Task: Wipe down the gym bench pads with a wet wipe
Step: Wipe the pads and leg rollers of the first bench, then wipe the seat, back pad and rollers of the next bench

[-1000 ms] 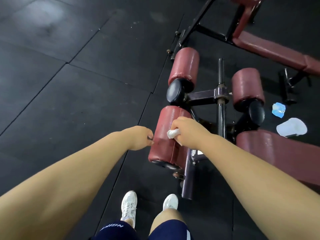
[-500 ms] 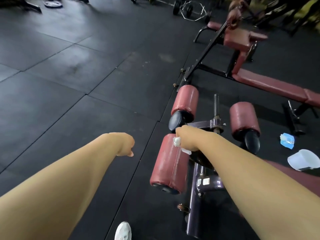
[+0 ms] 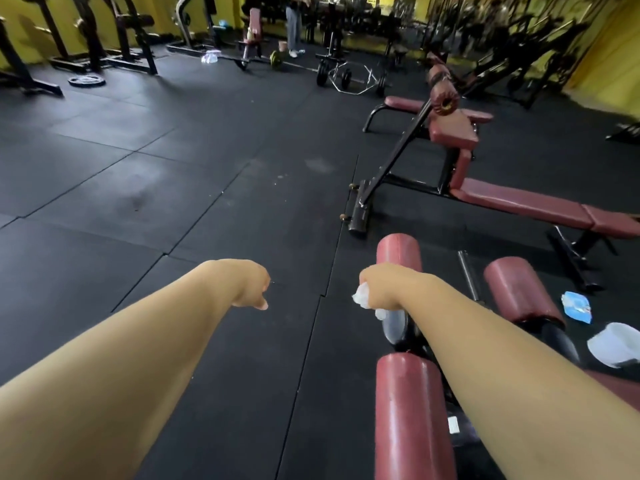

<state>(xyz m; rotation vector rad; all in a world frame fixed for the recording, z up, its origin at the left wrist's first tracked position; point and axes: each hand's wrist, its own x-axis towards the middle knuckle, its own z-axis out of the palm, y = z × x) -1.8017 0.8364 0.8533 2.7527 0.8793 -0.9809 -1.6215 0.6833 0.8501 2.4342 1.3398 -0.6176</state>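
My right hand [image 3: 388,284] is closed around a crumpled white wet wipe [image 3: 362,296] and rests on the near end of the far left maroon roller pad [image 3: 398,249]. The near left roller pad [image 3: 408,417] lies below my forearm. A third roller pad [image 3: 516,289] sits to the right, and a sliver of the maroon bench seat [image 3: 623,388] shows at the right edge. My left hand [image 3: 251,285] hangs over the bare floor with its fingers curled in, holding nothing.
A blue wipe packet [image 3: 576,306] and a white plastic lid [image 3: 614,344] lie on the floor at right. A second maroon incline bench [image 3: 519,202] stands beyond. Black rubber floor tiles [image 3: 156,209] spread to the left; racks, a barbell and a standing person are far back.
My right hand moved the wipe from the near roller pad up to the far one. My left hand let go of the near pad and drifted left. The camera tilted up.
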